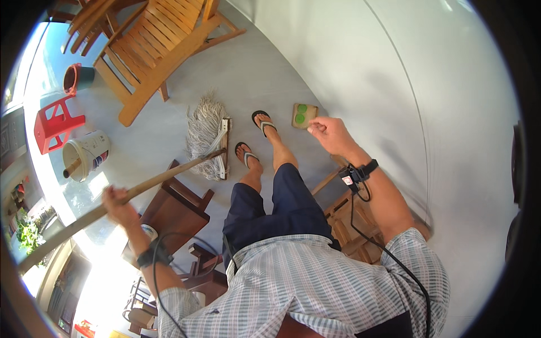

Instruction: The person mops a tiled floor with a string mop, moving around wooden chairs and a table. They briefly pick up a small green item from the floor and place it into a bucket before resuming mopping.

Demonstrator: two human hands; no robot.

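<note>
My left hand [120, 207] is closed around the wooden handle [177, 170] of a mop. The handle slants from the lower left down to the mop head [207, 135], whose pale string strands lie spread on the grey floor beside my sandalled feet. My right hand [334, 135] is raised in front of the wall, its fingers loosely curled, with nothing visible in it. Just past its fingertips in the view, a small brown square object [312, 113] with two green discs lies on the floor by the wall. Whether the hand touches it is hard to tell, but it looks well above.
A slatted wooden chair [156, 42] stands ahead. To the left are a red plastic stool [59, 124], a white bucket [95, 148] lying on its side or tilted, and a dark pot [82, 79]. Dark wooden furniture [175, 211] stands near my left leg, a wooden chair [351, 224] by my right.
</note>
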